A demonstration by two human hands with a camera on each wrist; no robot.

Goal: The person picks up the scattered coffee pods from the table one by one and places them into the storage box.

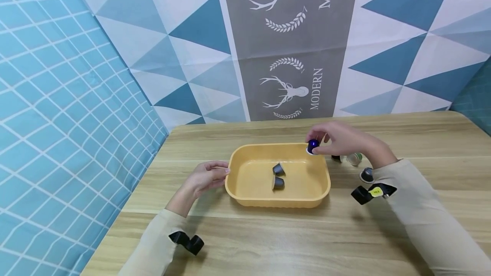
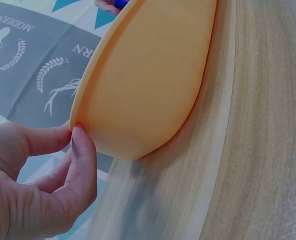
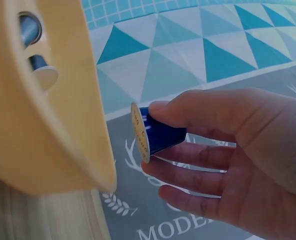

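Observation:
A yellow-orange plastic basin [image 1: 245,201] stands on the table, with two dark coffee capsules [image 1: 278,183] lying on its floor. My left hand [image 1: 207,178] pinches the basin's left rim between thumb and fingers, as the left wrist view also shows. Over the basin's far right corner, my right hand [image 1: 337,139] holds a shiny blue coffee capsule [image 3: 160,131] between thumb and fingers. Its pale foil lid faces the basin in the right wrist view. Beneath and beside the right forearm are a greenish capsule [image 1: 354,159], a dark capsule [image 1: 367,175] and another, partly hidden one [image 1: 336,158].
The wooden table [image 1: 245,242] ends at a patterned cloth [image 1: 285,46] hung behind it. On the left hangs a blue checked cloth [image 1: 57,118]. Black wrist cameras sit at both sleeves, the right one [image 1: 372,193] just above the table near the loose capsules.

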